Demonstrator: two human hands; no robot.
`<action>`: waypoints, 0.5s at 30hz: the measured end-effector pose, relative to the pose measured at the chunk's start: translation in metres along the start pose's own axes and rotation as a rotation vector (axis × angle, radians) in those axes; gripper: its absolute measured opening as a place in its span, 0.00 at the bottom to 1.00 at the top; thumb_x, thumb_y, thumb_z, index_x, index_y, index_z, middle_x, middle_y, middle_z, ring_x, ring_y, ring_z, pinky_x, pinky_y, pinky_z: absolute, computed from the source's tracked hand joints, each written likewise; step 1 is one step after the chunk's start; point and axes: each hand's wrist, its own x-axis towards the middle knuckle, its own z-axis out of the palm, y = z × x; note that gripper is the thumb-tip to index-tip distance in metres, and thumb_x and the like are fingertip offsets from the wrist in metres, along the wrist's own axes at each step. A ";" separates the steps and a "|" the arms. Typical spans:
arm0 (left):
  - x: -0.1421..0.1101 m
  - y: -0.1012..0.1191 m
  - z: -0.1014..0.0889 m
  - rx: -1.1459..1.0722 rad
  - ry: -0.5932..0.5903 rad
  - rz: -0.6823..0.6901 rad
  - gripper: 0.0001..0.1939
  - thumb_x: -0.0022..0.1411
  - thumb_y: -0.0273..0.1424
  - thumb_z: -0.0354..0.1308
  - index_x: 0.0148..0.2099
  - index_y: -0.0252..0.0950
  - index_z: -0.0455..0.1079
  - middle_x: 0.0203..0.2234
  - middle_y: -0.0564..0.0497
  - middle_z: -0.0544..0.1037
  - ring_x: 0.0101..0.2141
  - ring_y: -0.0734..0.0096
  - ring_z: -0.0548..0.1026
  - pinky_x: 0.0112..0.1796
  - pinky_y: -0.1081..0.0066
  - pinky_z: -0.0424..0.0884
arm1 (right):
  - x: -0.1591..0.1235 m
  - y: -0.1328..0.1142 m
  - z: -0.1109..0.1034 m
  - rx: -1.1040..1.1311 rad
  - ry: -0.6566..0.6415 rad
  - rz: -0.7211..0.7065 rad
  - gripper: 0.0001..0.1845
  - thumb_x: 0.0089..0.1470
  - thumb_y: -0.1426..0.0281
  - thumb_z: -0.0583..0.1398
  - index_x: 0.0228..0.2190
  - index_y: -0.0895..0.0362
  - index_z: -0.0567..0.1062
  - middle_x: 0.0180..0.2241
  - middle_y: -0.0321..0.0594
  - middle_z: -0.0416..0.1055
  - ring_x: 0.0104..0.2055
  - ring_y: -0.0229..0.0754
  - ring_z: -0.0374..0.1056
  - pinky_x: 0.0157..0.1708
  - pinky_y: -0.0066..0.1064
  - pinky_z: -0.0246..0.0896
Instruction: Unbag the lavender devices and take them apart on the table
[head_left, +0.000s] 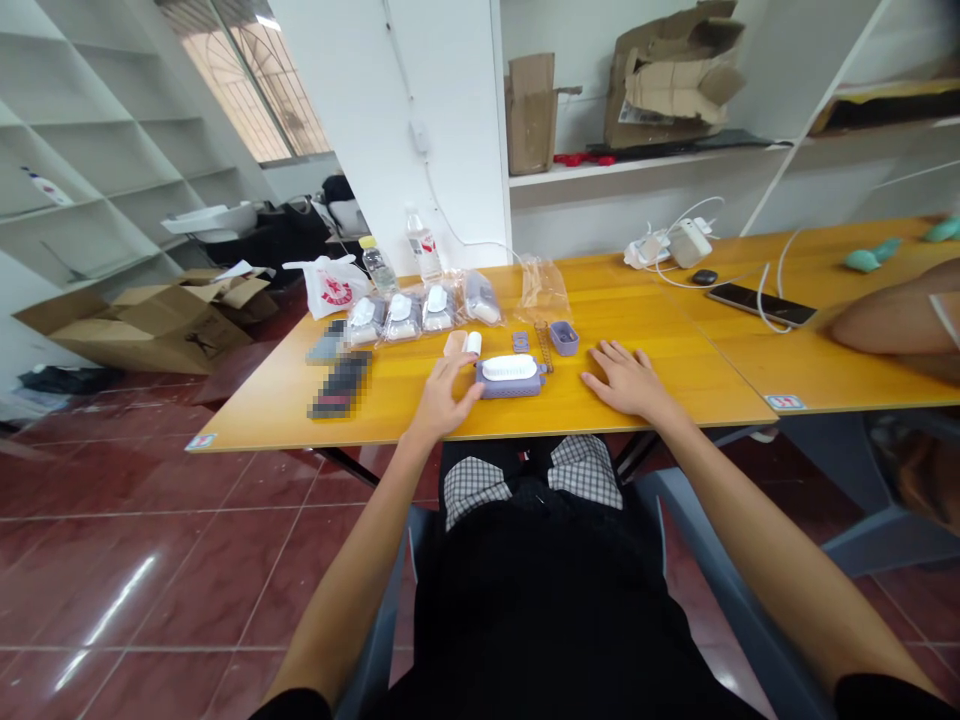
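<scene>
On the wooden counter [637, 310], the biggest thing by the hands is the purple case with a white oval top [510, 378]. It looks light and stiff, like hard plastic. Its smooth top might be slippery, so the two short ends look like the best places to hold it. The little purple tub [564, 338] looks light too, and pinching its sides should work. The flat purple piece [520, 342] looks thin, so take it by its edges. The thin coil [544, 345] looks bendy and could get squashed, so a soft pinch is best.

The case sits between the hands, near the front edge. The left hand [444, 396] is partly open, with its thumb at the case's left end. The right hand [624, 380] is open and flat, apart from the case. The tub, flat piece and coil lie just behind the case.
</scene>
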 end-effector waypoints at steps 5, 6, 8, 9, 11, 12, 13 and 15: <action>0.001 -0.001 0.013 -0.081 -0.075 -0.004 0.38 0.71 0.50 0.61 0.75 0.37 0.58 0.69 0.35 0.71 0.69 0.48 0.70 0.69 0.48 0.65 | 0.000 -0.001 0.000 -0.010 -0.005 0.004 0.40 0.72 0.48 0.46 0.72 0.59 0.64 0.78 0.55 0.54 0.80 0.61 0.48 0.75 0.63 0.43; 0.001 -0.002 0.015 -0.077 -0.091 -0.029 0.41 0.71 0.50 0.62 0.76 0.37 0.56 0.69 0.34 0.70 0.69 0.46 0.70 0.69 0.47 0.65 | 0.000 0.000 -0.001 -0.010 -0.006 0.004 0.40 0.72 0.48 0.46 0.72 0.58 0.64 0.78 0.55 0.54 0.80 0.61 0.48 0.75 0.63 0.43; 0.001 -0.003 0.016 -0.056 -0.135 -0.061 0.44 0.70 0.50 0.63 0.78 0.37 0.53 0.71 0.34 0.69 0.69 0.45 0.69 0.69 0.46 0.65 | 0.000 0.000 -0.001 -0.013 -0.008 0.005 0.40 0.72 0.48 0.46 0.72 0.59 0.64 0.78 0.55 0.54 0.80 0.61 0.48 0.74 0.64 0.43; 0.001 -0.003 0.016 -0.040 -0.155 -0.064 0.43 0.70 0.49 0.63 0.78 0.37 0.54 0.71 0.34 0.68 0.70 0.45 0.69 0.69 0.46 0.64 | 0.000 0.000 -0.001 -0.014 -0.009 0.003 0.40 0.72 0.48 0.45 0.72 0.59 0.64 0.77 0.56 0.54 0.80 0.62 0.48 0.74 0.64 0.43; 0.002 -0.001 0.015 -0.007 -0.178 -0.056 0.40 0.70 0.47 0.63 0.76 0.38 0.58 0.71 0.35 0.68 0.71 0.45 0.67 0.70 0.46 0.63 | 0.000 0.001 0.000 -0.015 -0.009 -0.002 0.40 0.72 0.48 0.45 0.72 0.60 0.64 0.77 0.57 0.54 0.80 0.62 0.48 0.74 0.65 0.43; 0.002 0.000 0.015 0.006 -0.183 -0.048 0.37 0.71 0.46 0.63 0.75 0.39 0.60 0.71 0.36 0.68 0.71 0.46 0.66 0.70 0.47 0.63 | 0.000 0.001 0.000 -0.014 -0.008 -0.003 0.40 0.72 0.48 0.45 0.72 0.60 0.64 0.77 0.57 0.54 0.80 0.62 0.48 0.74 0.65 0.43; 0.002 0.001 0.015 0.013 -0.186 -0.040 0.35 0.71 0.46 0.63 0.74 0.39 0.62 0.71 0.36 0.68 0.71 0.47 0.66 0.70 0.47 0.63 | 0.000 0.002 0.001 -0.012 -0.005 -0.004 0.40 0.72 0.48 0.45 0.72 0.60 0.64 0.77 0.57 0.54 0.80 0.62 0.48 0.74 0.64 0.44; 0.003 0.002 0.014 0.013 -0.191 -0.026 0.33 0.71 0.45 0.62 0.73 0.40 0.64 0.71 0.37 0.68 0.71 0.47 0.66 0.70 0.47 0.63 | 0.001 0.002 0.002 -0.006 0.004 -0.008 0.40 0.72 0.48 0.46 0.72 0.59 0.65 0.77 0.57 0.55 0.79 0.63 0.49 0.74 0.64 0.44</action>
